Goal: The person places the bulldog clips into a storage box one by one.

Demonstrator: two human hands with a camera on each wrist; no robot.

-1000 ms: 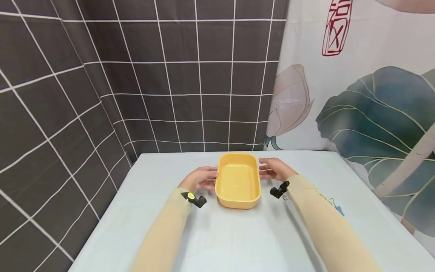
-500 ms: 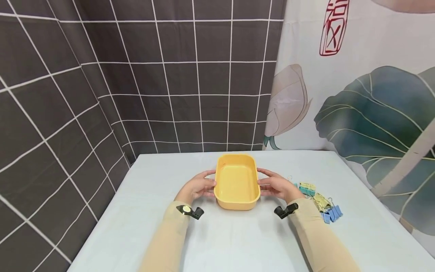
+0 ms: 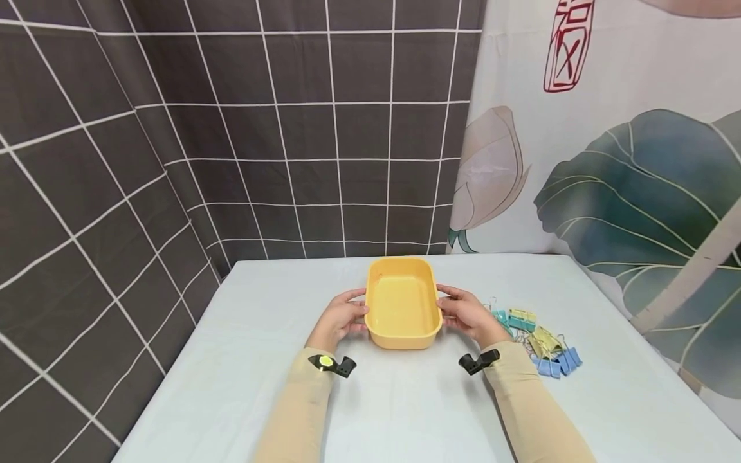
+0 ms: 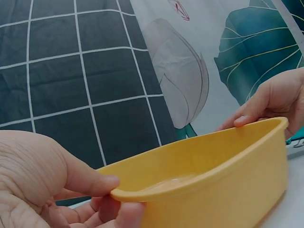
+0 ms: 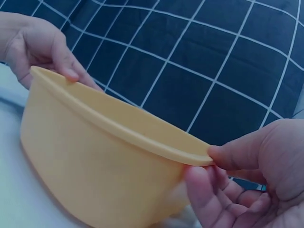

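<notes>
A yellow rectangular plastic bin (image 3: 403, 343) with rounded corners, its bare floor visible, is in the middle of the head view. My left hand (image 3: 341, 318) grips its left rim. In the left wrist view the thumb of that left hand (image 4: 71, 178) lies over the lip, fingers curled beneath. On the opposite side my right hand (image 3: 467, 316) pinches the right rim. The right wrist view shows the right hand (image 5: 266, 171) with thumb on top of the lip and fingers under it. Parts of the fingers are hidden behind the bin walls.
Several binder clips (image 3: 544, 342) in yellow, teal and blue lie in a loose pile on the white table (image 3: 231, 379), right beside my right wrist. A dark grid-patterned curtain (image 3: 301, 141) and a white floral one (image 3: 521, 64) hang behind the table.
Both hands have closed in from beside the bin to hold its rim. The bin sits slightly higher in the head view. The right forearm has shifted, uncovering the binder clips.
</notes>
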